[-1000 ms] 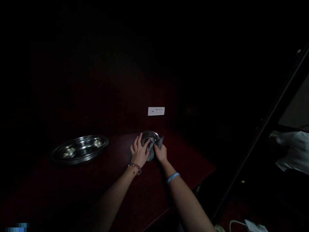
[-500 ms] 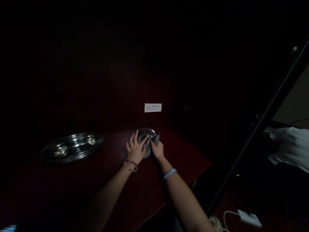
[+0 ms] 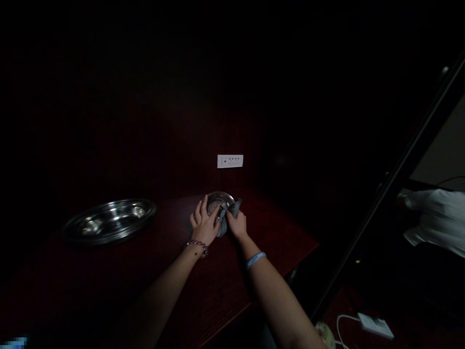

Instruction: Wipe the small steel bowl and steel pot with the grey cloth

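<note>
A small round shiny metal dish [image 3: 225, 196] sits near the back of the dark red table, below the wall socket. My left hand [image 3: 204, 226], with a beaded bracelet at its wrist, grips the dish's left side. Its fingers are spread along the outer rim, and its thumb reaches inward over the cloth. My right hand [image 3: 237, 225] is closed on a crumpled grey cloth [image 3: 222, 227] at the dish's near right side. One corner of the cloth sticks up above that hand. The hands and cloth hide the near part of the dish.
A large oval metal tray [image 3: 118, 225] lies to the left on the table [image 3: 279, 232]. On the wall behind is a white socket panel [image 3: 230, 161]. Beyond the table's right edge are a white power adapter [image 3: 376, 325] with a cable and some pale cloth [image 3: 441, 218]. The surroundings are very dark.
My left thumb has shifted slightly over the cloth. Both hands otherwise keep their places at the dish, and the view has tilted a little.
</note>
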Action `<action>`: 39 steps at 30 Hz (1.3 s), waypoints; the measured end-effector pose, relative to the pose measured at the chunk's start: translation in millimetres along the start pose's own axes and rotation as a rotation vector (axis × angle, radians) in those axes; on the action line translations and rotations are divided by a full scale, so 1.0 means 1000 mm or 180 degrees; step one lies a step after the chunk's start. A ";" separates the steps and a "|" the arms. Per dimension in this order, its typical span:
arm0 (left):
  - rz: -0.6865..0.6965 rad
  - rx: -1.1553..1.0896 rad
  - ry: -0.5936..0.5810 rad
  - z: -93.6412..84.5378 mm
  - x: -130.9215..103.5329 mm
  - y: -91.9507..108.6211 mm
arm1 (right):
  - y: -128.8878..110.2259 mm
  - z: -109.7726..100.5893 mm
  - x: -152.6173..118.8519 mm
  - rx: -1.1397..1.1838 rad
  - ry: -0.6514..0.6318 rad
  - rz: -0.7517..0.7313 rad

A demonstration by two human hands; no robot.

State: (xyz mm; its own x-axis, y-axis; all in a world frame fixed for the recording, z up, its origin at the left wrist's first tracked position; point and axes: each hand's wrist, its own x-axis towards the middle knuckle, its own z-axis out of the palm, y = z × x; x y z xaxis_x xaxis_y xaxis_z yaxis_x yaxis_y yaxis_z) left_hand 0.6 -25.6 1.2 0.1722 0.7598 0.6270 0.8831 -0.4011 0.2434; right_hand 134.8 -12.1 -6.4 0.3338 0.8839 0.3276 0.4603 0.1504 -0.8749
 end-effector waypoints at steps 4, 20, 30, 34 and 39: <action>-0.0010 -0.0011 0.0009 0.001 0.000 -0.001 | -0.001 -0.001 -0.001 0.0029 -0.0018 -0.0001; -0.0287 -0.0562 0.0510 -0.005 0.007 -0.009 | 0.004 0.002 0.004 0.0273 0.0054 0.0118; -0.0979 -0.3106 0.0189 0.031 0.021 -0.034 | 0.016 0.009 0.009 0.0460 0.0145 0.0191; -0.1011 -0.3192 -0.0205 0.036 0.019 -0.038 | 0.018 0.009 0.009 0.0459 0.0132 0.0227; -0.1023 -0.3353 -0.0173 0.036 0.017 -0.036 | 0.017 0.006 0.009 0.0444 0.0035 0.0278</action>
State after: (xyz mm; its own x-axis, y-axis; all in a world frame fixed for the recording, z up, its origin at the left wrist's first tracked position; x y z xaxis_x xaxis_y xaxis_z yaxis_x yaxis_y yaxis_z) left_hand -12.5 19.8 -23.4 0.0429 0.9180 0.3942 0.0804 -0.3965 0.9145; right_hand 140.6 0.6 -20.4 0.3768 0.8916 0.2511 0.3105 0.1338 -0.9411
